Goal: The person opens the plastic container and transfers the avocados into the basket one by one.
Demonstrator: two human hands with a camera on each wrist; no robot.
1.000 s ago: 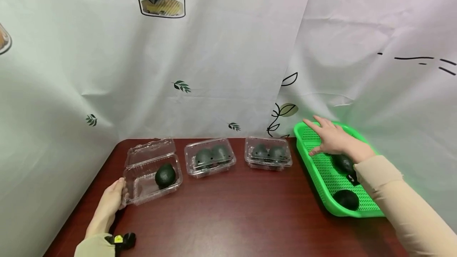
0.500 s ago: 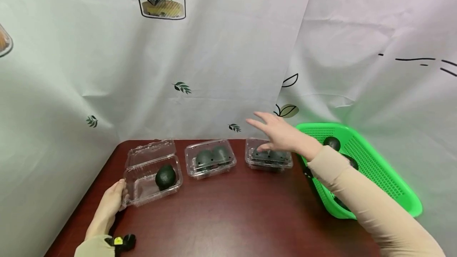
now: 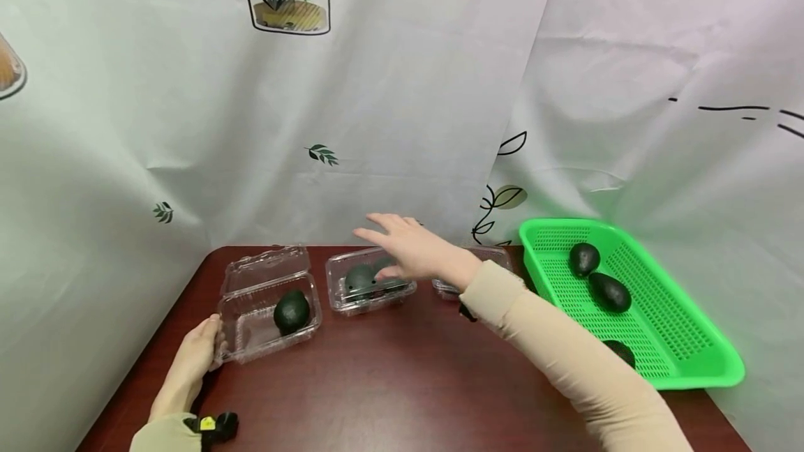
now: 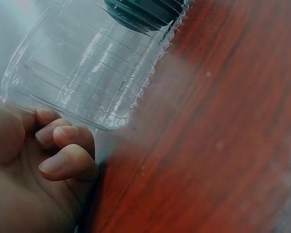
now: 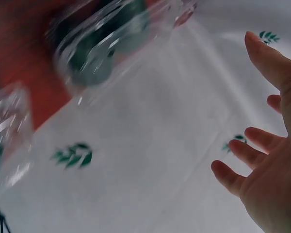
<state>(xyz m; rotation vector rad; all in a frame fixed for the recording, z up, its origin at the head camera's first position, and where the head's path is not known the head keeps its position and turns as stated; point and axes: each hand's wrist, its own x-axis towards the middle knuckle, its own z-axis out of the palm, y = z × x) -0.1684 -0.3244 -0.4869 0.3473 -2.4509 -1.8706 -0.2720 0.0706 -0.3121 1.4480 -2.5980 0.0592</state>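
Observation:
At the left, a clear plastic clamshell box (image 3: 251,326) stands with its lid raised at the back and one dark avocado (image 3: 292,312) in its right half. My left hand (image 3: 199,347) grips the box's left end, its fingers curled at the rim in the left wrist view. With fingers spread and nothing in it, my right hand (image 3: 417,248) hovers over a closed clamshell box (image 3: 344,298) that holds two avocados. The hand hides part of that box. Another closed clamshell box (image 3: 444,287) lies partly hidden behind my right forearm.
A green plastic basket (image 3: 716,361) stands on the right of the dark red table (image 3: 377,382). Inside are avocados (image 3: 611,293), one partly covered by my right sleeve. A white printed cloth (image 3: 402,89) hangs behind the table.
My right hand has moved left from above the green basket, past the right-hand closed box, to above the middle one, fingers spread throughout. My left hand has stayed on the raised-lid box.

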